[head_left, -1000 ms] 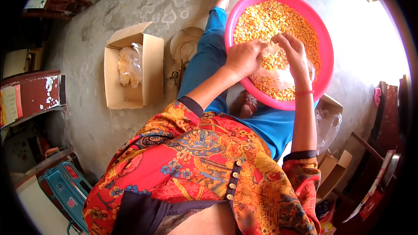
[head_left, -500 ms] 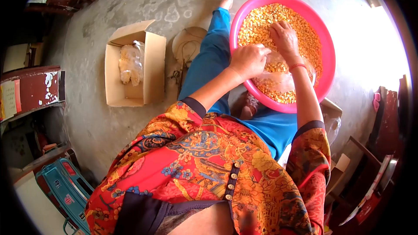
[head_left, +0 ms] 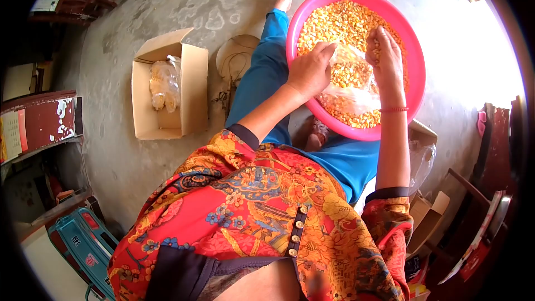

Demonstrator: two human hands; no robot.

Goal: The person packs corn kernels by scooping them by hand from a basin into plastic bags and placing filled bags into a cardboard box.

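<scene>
A pink basin [head_left: 419, 72] holds a thick layer of yellow-orange corn kernels [head_left: 340, 17]. Over the kernels lies a clear plastic bag [head_left: 354, 100], with more kernels showing in or through it. My left hand [head_left: 312, 69] pinches the bag's upper edge at the basin's left side. My right hand [head_left: 385, 58], with a red cord at its wrist, is curled around some corn kernels just right of the bag; a few show between thumb and fingers. How much corn is inside the bag is hard to make out.
An open cardboard box [head_left: 196, 95] on the concrete floor holds a filled clear bag [head_left: 165, 83]. Beside it lies a round flat piece [head_left: 237, 56] with wire. My outstretched leg [head_left: 253, 75] borders the basin. A teal case [head_left: 83, 251] stands lower left.
My right hand has lifted from the corn and turned, now closed on kernels. The bag's mouth is raised and spread wider. My left hand has shifted slightly left. The whole view moved a little.
</scene>
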